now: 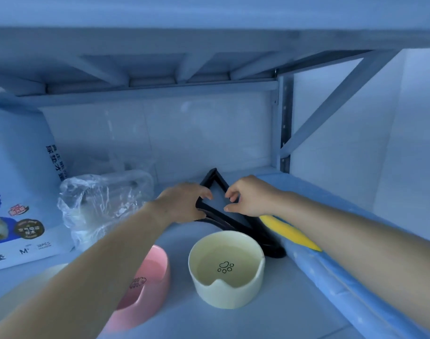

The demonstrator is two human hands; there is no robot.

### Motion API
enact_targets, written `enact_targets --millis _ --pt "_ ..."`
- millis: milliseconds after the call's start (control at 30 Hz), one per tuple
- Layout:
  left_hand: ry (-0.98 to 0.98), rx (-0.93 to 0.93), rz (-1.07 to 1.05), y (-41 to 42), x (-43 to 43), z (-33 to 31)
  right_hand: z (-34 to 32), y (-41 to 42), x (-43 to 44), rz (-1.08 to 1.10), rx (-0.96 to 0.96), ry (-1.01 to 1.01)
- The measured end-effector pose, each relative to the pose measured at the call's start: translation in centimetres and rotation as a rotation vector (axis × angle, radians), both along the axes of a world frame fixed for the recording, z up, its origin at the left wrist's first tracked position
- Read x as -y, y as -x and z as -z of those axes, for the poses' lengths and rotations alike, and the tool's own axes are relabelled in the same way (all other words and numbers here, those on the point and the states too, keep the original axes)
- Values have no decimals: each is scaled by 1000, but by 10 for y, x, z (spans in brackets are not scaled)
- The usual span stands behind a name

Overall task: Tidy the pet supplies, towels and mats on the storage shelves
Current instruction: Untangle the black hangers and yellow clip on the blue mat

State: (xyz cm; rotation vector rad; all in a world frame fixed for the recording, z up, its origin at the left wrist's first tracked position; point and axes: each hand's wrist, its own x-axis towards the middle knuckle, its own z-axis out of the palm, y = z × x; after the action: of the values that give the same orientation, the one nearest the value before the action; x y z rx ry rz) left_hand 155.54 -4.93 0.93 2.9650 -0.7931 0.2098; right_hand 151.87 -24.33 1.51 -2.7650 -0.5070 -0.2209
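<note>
Forearms were seen nearest, reaching in over the pink bowl (145, 277) and cream bowl (227, 267). Left hand (184, 201) was curled over the left rim of the black tray (238, 220), gripping it. Right hand (248, 195) was curled on the right rim, apparently pinching it. Tray was placed mid-shelf, one corner toward the back wall; whether it was lifted or flat could not be told.

Risk: the tray's near end sat just behind the cream bowl, so a pull-back could knock that bowl off the shelf edge. The blue mat (331, 272) under the right forearm could be snagged.

Shelf board (258, 321) was pale and smooth. A plastic bag (99, 201) and a pad pack (21, 182) were noted at left, a steel upright (285, 123) at right.
</note>
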Motion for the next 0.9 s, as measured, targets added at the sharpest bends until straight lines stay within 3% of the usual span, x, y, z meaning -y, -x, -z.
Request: enact_targets --millis 233,333,700,900 --pt "14 -94 -22 -28 5 20 14 -19 -20 28 -72 111" --pt "-96 -102 20 -33 11 24 18 -26 -30 40 -102 210" --pt "-149 -76 47 -49 11 26 26 -40 -29 74 -154 151" --pt "-168 -54 59 -50 14 25 25 -32 -29 55 -148 255"
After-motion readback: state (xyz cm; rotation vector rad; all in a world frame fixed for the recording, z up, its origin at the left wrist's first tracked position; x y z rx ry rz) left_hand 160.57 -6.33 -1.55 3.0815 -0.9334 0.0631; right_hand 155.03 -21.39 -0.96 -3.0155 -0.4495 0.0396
